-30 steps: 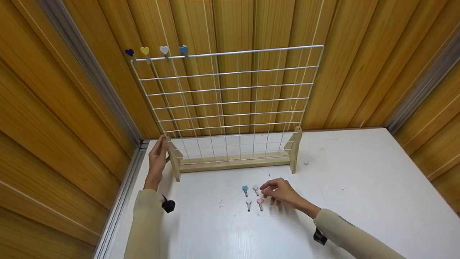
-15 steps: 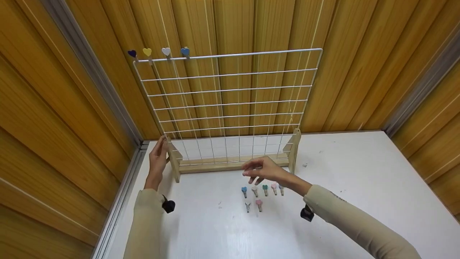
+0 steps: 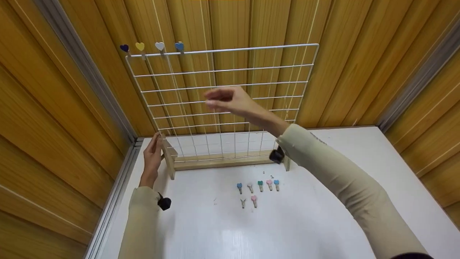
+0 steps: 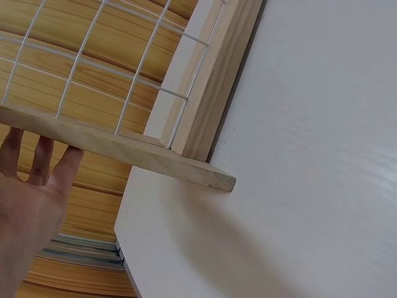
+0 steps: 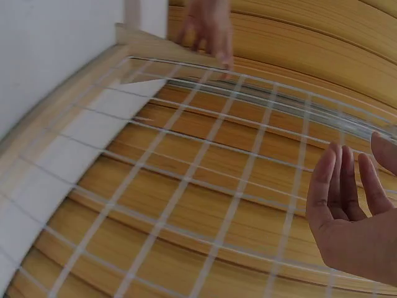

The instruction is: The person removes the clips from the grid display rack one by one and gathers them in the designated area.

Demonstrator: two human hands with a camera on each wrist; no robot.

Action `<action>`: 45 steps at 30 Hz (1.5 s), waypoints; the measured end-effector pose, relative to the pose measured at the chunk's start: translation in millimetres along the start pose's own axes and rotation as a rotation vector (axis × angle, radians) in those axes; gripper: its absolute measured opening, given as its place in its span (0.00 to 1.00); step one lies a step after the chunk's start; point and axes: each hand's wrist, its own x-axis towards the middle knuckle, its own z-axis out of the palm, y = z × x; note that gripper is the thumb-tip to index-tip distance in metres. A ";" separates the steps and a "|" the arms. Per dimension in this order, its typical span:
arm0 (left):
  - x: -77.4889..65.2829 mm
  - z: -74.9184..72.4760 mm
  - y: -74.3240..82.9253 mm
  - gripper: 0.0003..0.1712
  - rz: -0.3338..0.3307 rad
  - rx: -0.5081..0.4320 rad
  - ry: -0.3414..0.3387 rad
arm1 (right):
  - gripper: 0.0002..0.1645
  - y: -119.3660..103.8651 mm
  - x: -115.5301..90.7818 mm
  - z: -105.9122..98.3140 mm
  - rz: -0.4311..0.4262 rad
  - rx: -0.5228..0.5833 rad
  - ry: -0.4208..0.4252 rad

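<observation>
A white wire grid [image 3: 280,83] stands upright in a wooden stand [image 3: 215,164]. My left hand [image 3: 152,158] is at the stand's left leg [image 4: 124,149], fairly straight fingers against its outer side. In front of the grid's middle, my right hand [image 3: 230,100] is raised with bent fingers and thumb close together; whether they pinch anything I cannot tell. Along the grid's top left sit heart-topped clips: dark blue [image 3: 124,48], yellow [image 3: 140,46], white [image 3: 160,46] and blue [image 3: 179,46]. Several more lie on the table, among them a green clip [image 3: 260,185] and a pink clip [image 3: 254,200].
The white table [image 3: 208,230] carries the stand and the loose clips in two rows. Wood-patterned walls [image 3: 359,64] rise behind and at both sides. The right forearm [image 3: 337,176] reaches across the stand's right end.
My right hand has risen from beside the clips on the table and moved left, up in front of the grid, uncovering more clips. The left hand has stayed at the stand's leg.
</observation>
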 end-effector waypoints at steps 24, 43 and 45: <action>-25.2 -15.3 -13.5 0.34 0.017 -0.026 -0.010 | 0.17 -57.1 92.0 64.1 -0.225 0.132 0.352; -19.7 -12.9 -12.0 0.33 -0.018 -0.023 0.012 | 0.17 -60.2 91.2 72.2 -0.175 0.389 0.461; -17.2 -11.6 -11.7 0.34 -0.014 -0.018 0.015 | 0.17 -59.4 91.0 71.0 -0.178 0.423 0.451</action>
